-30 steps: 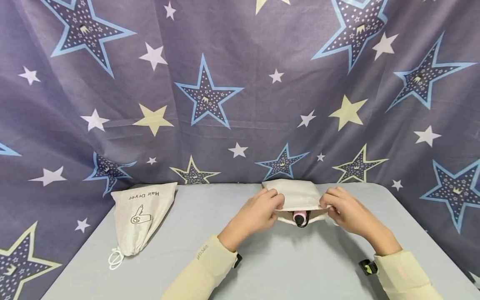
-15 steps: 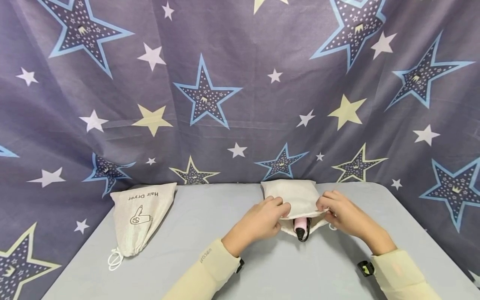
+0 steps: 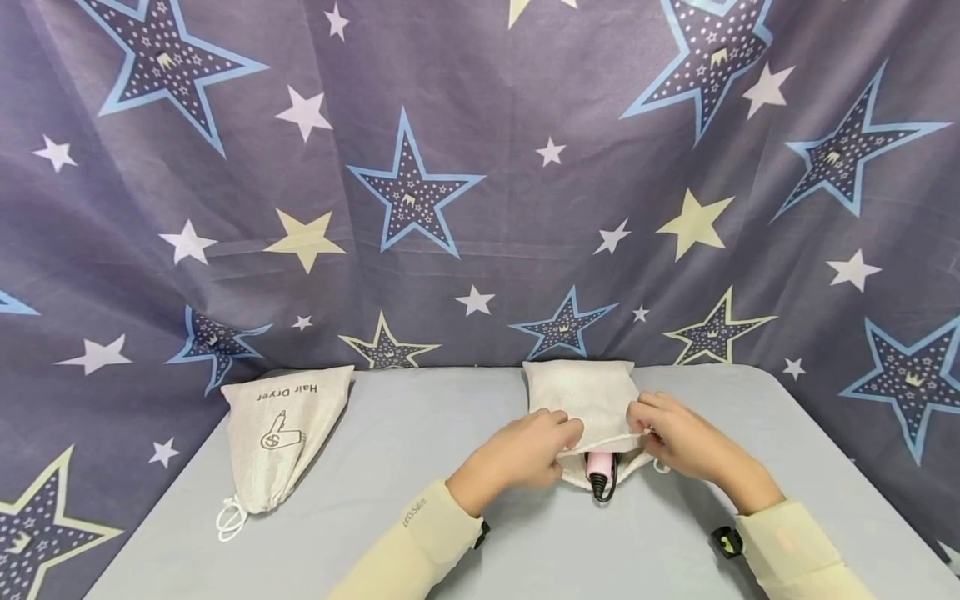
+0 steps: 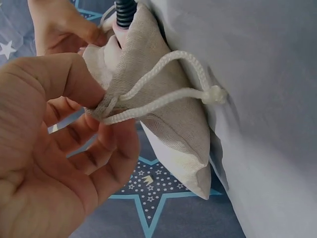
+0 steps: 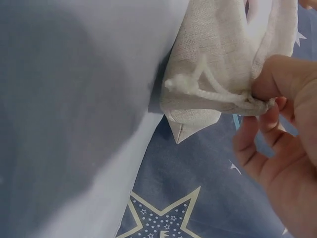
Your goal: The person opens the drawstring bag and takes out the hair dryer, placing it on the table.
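A cream drawstring bag (image 3: 581, 393) lies at the table's far edge, right of centre, its mouth toward me. Inside the mouth shows a pink handle (image 3: 599, 463) with a black ribbed cord sleeve and a looped black cord; the rest is hidden in the cloth. My left hand (image 3: 531, 448) pinches the left corner of the mouth between thumb and fingers, where a white cord loop (image 4: 173, 94) hangs out, knotted at its end. At the opposite corner my right hand (image 3: 678, 437) pinches the hem, beside a second knotted cord (image 5: 198, 87).
A second drawstring bag (image 3: 281, 433), printed "Hair Dryer" with a dryer drawing, lies on the left of the grey-blue table (image 3: 420, 417), its mouth drawn together and its cord toward me. A star-patterned curtain (image 3: 450, 208) hangs behind the table.
Both hands have lowered the bag's mouth toward me, so more of its upper cloth shows. The pink handle and black cord sit further out and nearer. The left bag stays put.
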`<state>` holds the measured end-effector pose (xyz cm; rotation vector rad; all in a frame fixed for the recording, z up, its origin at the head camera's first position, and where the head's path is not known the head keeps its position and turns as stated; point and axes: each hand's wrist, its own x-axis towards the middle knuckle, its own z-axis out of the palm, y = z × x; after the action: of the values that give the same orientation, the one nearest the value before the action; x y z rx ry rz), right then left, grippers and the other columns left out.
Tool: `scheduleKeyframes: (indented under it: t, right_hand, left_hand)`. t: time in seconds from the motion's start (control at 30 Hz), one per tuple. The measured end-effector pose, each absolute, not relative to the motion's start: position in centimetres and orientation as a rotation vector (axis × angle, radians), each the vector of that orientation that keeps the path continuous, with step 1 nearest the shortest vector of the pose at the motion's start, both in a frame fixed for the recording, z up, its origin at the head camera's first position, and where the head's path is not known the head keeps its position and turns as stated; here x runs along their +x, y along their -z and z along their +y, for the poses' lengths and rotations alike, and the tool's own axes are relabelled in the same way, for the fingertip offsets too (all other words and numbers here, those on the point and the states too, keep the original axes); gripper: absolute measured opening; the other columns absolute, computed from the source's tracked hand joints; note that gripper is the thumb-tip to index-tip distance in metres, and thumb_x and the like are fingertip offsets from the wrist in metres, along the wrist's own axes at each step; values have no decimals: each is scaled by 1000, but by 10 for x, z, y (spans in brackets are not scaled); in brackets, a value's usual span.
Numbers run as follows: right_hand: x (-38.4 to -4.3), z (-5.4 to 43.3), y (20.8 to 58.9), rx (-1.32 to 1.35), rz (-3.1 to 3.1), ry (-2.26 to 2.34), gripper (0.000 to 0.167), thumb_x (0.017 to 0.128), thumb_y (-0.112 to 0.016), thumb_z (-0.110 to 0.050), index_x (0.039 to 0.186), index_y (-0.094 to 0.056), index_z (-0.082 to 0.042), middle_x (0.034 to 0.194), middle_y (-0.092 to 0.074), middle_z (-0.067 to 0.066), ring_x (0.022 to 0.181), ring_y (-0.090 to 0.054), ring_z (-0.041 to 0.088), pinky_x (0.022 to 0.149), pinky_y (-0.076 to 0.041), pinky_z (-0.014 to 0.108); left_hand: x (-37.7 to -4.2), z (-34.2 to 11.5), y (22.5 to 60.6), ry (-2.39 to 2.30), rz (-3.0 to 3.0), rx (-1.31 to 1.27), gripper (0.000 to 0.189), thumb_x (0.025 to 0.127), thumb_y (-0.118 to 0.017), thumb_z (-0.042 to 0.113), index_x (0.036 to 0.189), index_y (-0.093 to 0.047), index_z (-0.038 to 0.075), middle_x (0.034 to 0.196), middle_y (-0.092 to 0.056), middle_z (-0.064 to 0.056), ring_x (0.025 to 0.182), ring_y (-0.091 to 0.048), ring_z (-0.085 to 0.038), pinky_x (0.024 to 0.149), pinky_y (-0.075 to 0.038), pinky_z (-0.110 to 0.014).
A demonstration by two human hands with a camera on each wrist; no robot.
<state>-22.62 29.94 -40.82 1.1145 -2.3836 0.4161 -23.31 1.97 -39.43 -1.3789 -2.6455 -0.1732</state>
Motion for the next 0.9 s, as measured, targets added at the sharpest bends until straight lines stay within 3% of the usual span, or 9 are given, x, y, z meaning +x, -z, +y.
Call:
scheduleKeyframes:
  t: [0.53, 0.9]
  right_hand:
    - [-204, 284, 386, 1083, -2589, -326, 42, 65, -78, 0, 82, -50, -26, 83, -47, -15, 80, -45, 7, 66, -41, 27]
    - [-199, 274, 374, 1076, -2645, -333, 28, 78, -84, -17, 86, -58, -25, 82, -55, -11, 76, -48, 4, 66, -46, 28]
  left_hand:
    - [-233, 16, 396, 230, -2604, -1433, 15, 88, -66, 12, 94, -53, 15, 84, -49, 5, 73, -50, -12, 65, -41, -26]
    - [-238, 16, 398, 244, -2555, -1457, 12, 98, -66, 23, 96, -57, 16, 86, -53, 5, 74, -52, -9, 67, -44, -25]
